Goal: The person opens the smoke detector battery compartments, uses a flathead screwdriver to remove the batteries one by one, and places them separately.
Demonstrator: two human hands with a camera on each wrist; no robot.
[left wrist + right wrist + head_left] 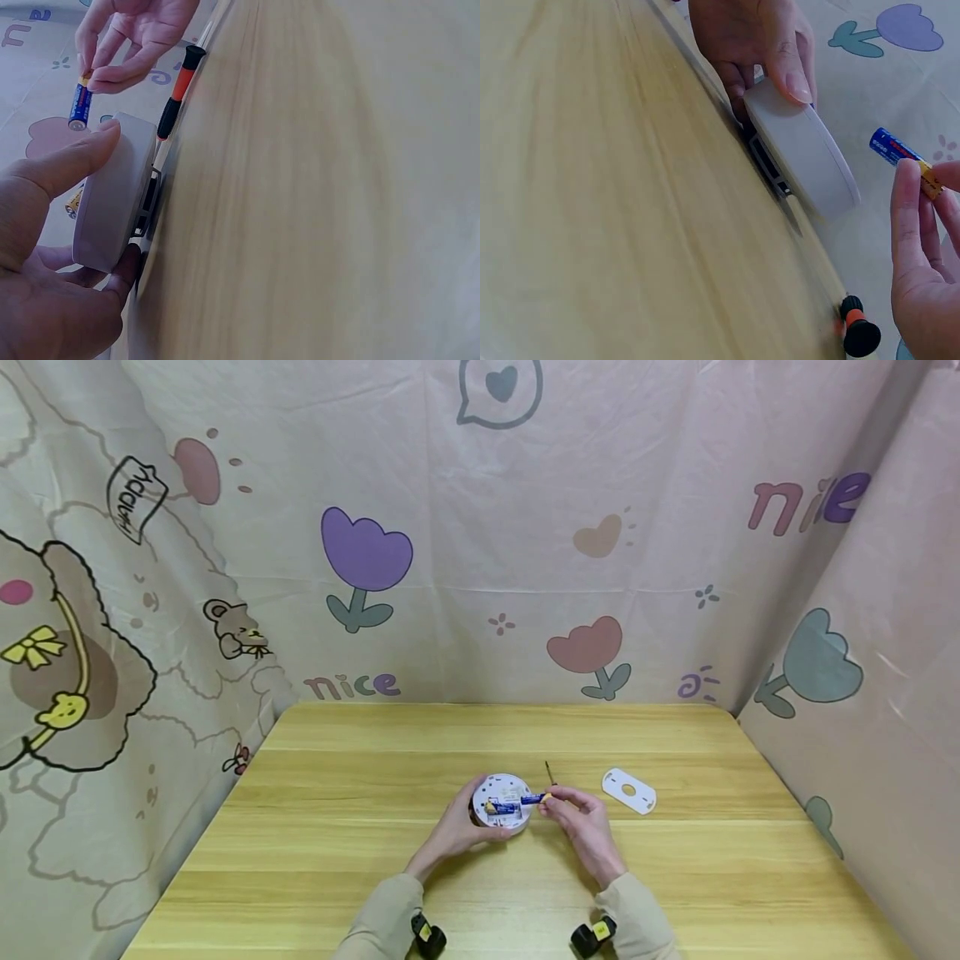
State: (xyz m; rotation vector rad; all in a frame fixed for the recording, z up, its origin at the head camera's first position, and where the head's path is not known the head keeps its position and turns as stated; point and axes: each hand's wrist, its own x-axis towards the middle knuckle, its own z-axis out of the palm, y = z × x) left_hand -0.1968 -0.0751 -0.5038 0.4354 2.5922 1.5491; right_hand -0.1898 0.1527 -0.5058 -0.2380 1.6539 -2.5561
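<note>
My left hand (461, 825) grips a round white device (517, 825) by its rim, its thumb at the near side. The device's open battery side faces up in the head view, with a blue-and-yellow battery lying in the compartment. My right hand (587, 828) pinches another blue-and-yellow battery (892, 146) by its yellow end. Its blue end points toward the device, just over the rim in the head view. Both wrist views show the device tilted, with a dark bracket-like part (766, 161) low on its side.
Behind the right hand lies a screwdriver (180, 90) with an orange-and-black handle. A white oblong plate (643, 801) with a round hole rests to the right on the wooden table (337, 793). A printed curtain (465, 568) surrounds the table's back and sides.
</note>
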